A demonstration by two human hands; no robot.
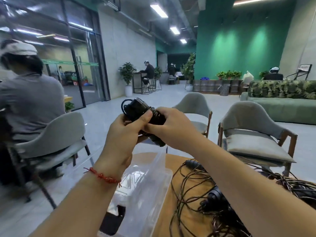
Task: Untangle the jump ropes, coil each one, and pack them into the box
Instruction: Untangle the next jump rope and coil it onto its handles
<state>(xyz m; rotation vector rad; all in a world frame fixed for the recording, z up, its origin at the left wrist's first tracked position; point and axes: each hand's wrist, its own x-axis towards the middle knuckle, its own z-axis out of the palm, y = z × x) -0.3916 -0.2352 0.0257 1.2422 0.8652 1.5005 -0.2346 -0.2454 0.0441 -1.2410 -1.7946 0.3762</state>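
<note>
A black jump rope point(136, 108), its thin cord wound tightly around the two handles, is held up at chest height above the table. My left hand point(126, 132) grips the bundle from below with the thumb pressed on top. My right hand point(168, 127) holds the same bundle from the right. Below them a clear plastic box point(153, 183) stands on the wooden table point(169, 211); something black lies at its near end. A tangle of thin dark ropes point(205, 194) with black handles sprawls on the table to the right of the box.
Two grey chairs point(253, 134) stand beyond the table. Another grey chair at the left holds a seated person point(29, 93) with their back to me. A green sofa point(282, 106) is at the far right, and more people sit in the distance.
</note>
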